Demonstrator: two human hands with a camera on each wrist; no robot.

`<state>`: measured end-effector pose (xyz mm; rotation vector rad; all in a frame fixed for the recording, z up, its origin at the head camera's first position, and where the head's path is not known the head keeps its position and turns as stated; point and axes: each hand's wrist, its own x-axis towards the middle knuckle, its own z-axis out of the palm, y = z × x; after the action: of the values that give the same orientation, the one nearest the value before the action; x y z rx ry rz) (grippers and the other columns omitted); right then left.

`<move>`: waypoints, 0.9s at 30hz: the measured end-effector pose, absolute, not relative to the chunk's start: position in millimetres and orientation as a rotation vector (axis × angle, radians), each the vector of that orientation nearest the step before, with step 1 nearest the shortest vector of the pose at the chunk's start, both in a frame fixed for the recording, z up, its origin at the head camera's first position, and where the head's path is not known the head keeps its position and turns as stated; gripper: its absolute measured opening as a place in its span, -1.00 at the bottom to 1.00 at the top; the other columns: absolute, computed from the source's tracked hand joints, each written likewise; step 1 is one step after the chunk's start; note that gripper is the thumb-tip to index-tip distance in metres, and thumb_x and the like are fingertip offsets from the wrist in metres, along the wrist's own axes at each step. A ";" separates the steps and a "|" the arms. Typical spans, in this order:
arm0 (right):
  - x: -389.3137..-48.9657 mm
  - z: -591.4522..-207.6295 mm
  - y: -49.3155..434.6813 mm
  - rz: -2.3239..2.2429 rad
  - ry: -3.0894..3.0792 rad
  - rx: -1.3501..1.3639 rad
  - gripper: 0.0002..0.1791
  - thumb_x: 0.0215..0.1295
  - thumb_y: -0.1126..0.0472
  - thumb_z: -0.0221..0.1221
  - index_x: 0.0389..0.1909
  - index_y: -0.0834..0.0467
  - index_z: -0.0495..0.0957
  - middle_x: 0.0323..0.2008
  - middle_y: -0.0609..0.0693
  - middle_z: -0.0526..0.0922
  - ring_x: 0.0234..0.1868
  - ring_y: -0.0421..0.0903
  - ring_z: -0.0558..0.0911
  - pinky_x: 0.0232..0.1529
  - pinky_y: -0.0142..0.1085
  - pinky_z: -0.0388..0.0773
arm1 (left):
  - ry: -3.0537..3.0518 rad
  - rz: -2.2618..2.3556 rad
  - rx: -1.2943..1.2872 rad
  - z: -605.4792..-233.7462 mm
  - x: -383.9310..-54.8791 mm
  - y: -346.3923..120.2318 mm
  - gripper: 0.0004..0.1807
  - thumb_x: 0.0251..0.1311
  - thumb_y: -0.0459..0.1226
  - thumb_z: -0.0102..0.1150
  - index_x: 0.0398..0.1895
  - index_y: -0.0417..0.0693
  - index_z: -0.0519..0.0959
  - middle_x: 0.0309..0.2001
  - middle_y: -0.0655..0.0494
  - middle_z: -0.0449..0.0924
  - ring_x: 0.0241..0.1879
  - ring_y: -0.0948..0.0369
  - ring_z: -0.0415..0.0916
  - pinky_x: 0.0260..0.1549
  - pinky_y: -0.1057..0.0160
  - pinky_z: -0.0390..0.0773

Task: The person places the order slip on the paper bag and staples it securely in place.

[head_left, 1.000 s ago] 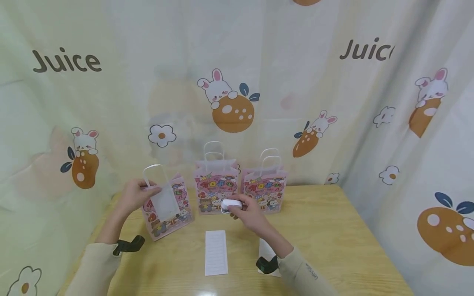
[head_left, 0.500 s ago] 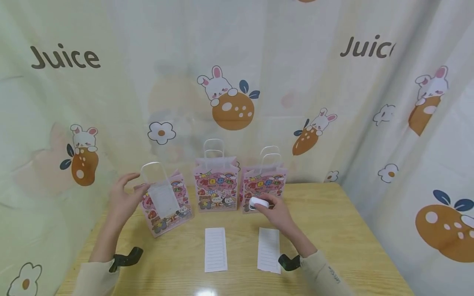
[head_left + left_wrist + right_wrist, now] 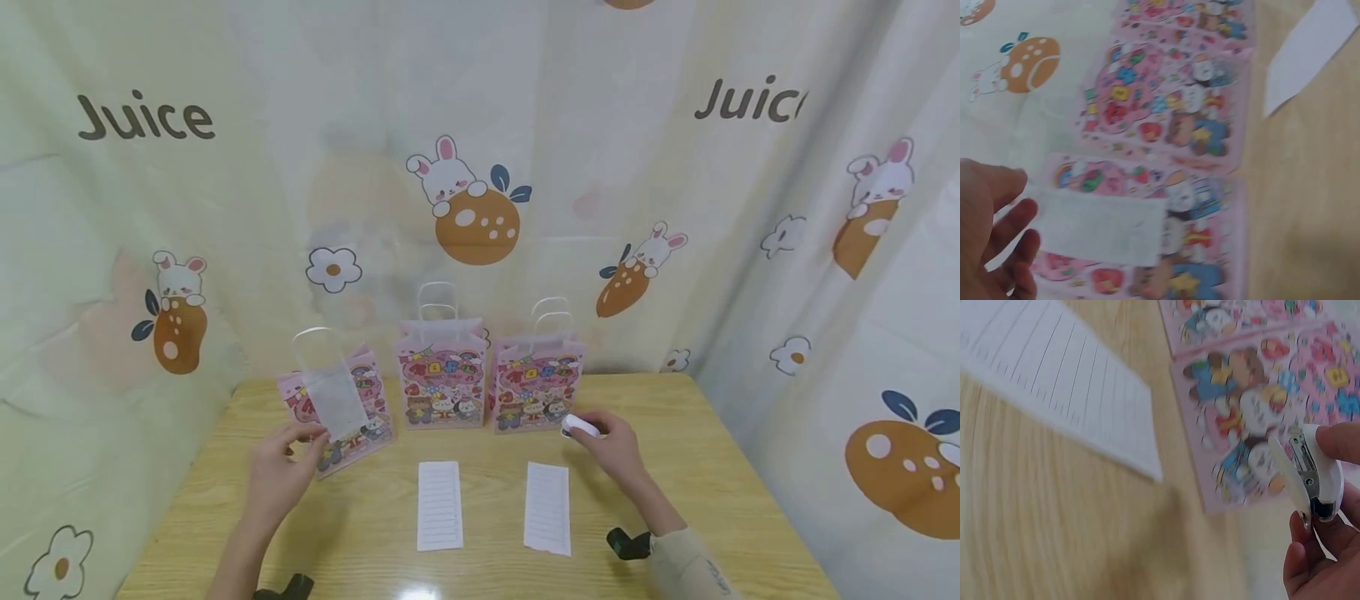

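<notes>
My right hand point(image 3: 615, 450) holds a small white stapler point(image 3: 1329, 472) between thumb and fingers, in front of the right pink gift bag point(image 3: 536, 383). Its metal inside shows in the right wrist view. My left hand point(image 3: 279, 473) is empty, its fingers loosely bent, in front of the left gift bag point(image 3: 371, 383). That bag stands turned at an angle, with a white paper slip point(image 3: 1104, 228) on its front below the handle. In the left wrist view the fingertips point(image 3: 1032, 209) are near the slip's edge.
A third gift bag point(image 3: 442, 379) with white handles stands in the middle of the row. Two lined paper slips point(image 3: 440, 506) lie on the wooden table point(image 3: 660, 417) before the bags. A printed curtain point(image 3: 480, 100) hangs behind.
My left hand has let go near the left bag's top and come down toward me. My right hand has carried the stapler rightward from the middle bag, uncovering the right lined slip.
</notes>
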<state>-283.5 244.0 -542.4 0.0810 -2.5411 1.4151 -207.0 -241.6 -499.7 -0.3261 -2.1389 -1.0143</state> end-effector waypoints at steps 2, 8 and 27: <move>-283.3 -547.5 252.5 1.400 -2.565 0.043 -0.64 0.23 0.14 0.34 -0.08 0.32 0.61 -0.15 0.18 0.66 -0.16 0.01 0.58 -0.23 -0.30 0.50 | -2.182 -1.070 -0.330 -510.4 -205.8 -234.6 -0.82 -0.05 -0.54 0.42 -0.41 -0.14 0.69 -0.41 0.21 0.64 -0.41 0.30 0.48 -0.57 0.40 0.44; -285.3 -559.8 276.0 1.387 -2.597 -0.024 -0.64 0.26 0.14 0.31 -0.06 0.33 0.59 -0.13 0.21 0.65 -0.14 0.04 0.59 -0.16 -0.24 0.51 | -2.388 -1.191 -0.287 -539.3 -202.9 -207.9 -0.83 0.00 -0.42 0.44 -0.36 0.00 0.71 -0.38 0.35 0.65 -0.38 0.32 0.52 -0.39 0.20 0.52; -291.2 -571.4 301.1 1.380 -2.677 -0.173 -0.55 0.29 0.10 0.28 0.00 0.38 0.54 -0.10 0.24 0.63 -0.08 0.10 0.56 -0.08 -0.17 0.47 | -2.644 -1.408 -0.398 -584.4 -234.7 -157.7 -0.87 0.16 -0.25 0.34 -0.22 -0.02 0.69 -0.25 0.25 0.65 -0.24 0.24 0.56 -0.20 0.19 0.58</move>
<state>-291.2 301.1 -571.4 -0.1733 -2.6765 1.3801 -234.7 -157.7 -584.4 -0.3982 -2.6435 -1.4083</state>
